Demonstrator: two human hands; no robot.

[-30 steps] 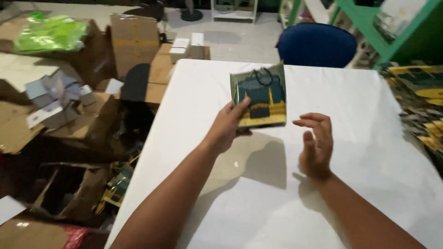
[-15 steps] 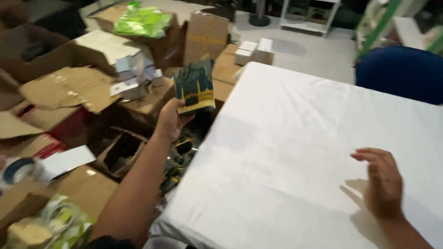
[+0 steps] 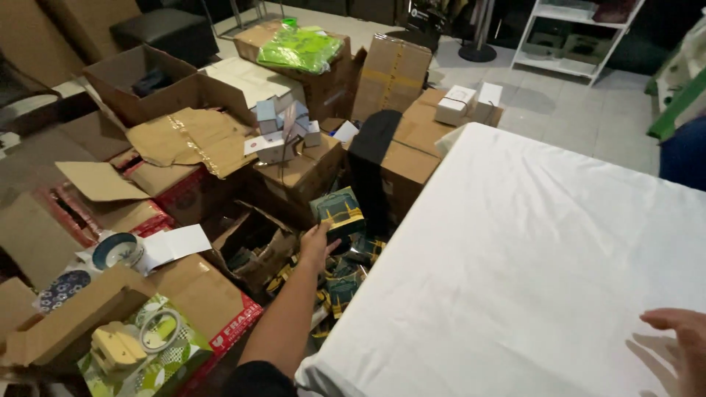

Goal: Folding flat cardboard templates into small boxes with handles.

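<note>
Gift bag (image 3: 337, 211) in left hand (image 3: 316, 246), beside table edge (image 3: 382, 250).

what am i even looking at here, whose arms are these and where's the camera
The camera sits on a person's head and looks down, so the two bare arms are that person's own; there is no machine here. The left hand reaches down beside the table and touches, perhaps holds, a small dark green and gold gift bag above a pile of similar bags on the floor. The right hand shows only partly at the picture's edge, open and empty above the table, which has a white cloth over it. All around on the floor stand cardboard boxes, many open, and a roll of tape lies to the left.
</note>
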